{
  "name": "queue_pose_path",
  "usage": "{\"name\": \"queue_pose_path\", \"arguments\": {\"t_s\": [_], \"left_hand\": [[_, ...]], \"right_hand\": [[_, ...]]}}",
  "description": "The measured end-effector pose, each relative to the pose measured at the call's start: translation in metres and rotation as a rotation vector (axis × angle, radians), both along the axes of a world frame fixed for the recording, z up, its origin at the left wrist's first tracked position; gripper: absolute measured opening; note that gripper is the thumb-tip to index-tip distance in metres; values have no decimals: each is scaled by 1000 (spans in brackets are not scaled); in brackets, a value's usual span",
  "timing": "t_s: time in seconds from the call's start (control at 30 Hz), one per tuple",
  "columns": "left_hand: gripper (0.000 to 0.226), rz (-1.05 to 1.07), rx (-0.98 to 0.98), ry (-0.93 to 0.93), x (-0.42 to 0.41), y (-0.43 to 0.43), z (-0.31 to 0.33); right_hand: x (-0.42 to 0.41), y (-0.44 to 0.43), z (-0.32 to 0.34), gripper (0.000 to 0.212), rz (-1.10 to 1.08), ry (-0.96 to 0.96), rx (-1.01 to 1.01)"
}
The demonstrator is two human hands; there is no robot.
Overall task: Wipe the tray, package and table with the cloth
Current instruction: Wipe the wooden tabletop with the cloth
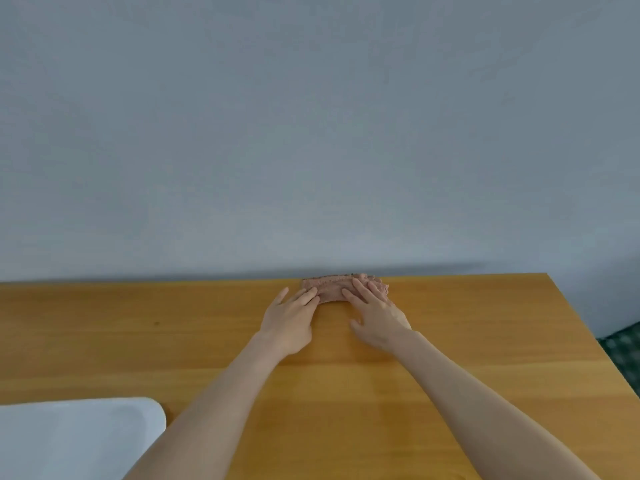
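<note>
A folded pink cloth (333, 289) lies at the far edge of the wooden table (467, 341), against the wall. My left hand (292, 320) lies flat with straight fingers, its fingertips touching the cloth's left end. My right hand (375, 311) rests flat with straight fingers on the cloth's right part. A white tray (79, 438) sits at the table's near left corner, partly cut off by the frame. No package is in view.
A plain grey wall (311, 133) rises right behind the table's far edge. The table's right edge runs diagonally at the right, with dark patterned floor (623, 348) beyond it. A small dark spot (156, 323) marks the wood at left.
</note>
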State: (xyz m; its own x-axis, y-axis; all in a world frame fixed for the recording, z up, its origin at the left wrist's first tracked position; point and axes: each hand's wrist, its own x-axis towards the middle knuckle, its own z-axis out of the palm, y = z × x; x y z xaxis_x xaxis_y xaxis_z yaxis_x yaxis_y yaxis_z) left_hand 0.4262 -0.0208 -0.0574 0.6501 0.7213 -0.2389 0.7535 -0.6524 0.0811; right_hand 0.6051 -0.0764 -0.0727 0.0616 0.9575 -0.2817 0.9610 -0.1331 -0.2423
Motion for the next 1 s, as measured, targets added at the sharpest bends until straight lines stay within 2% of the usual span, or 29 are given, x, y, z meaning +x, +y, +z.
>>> {"name": "queue_pose_path", "arguments": {"t_s": [1.0], "left_hand": [[63,-87,-55,1,-142,-97,-2]], "right_hand": [[-142,-118,-2,64,-33,23,-19]]}}
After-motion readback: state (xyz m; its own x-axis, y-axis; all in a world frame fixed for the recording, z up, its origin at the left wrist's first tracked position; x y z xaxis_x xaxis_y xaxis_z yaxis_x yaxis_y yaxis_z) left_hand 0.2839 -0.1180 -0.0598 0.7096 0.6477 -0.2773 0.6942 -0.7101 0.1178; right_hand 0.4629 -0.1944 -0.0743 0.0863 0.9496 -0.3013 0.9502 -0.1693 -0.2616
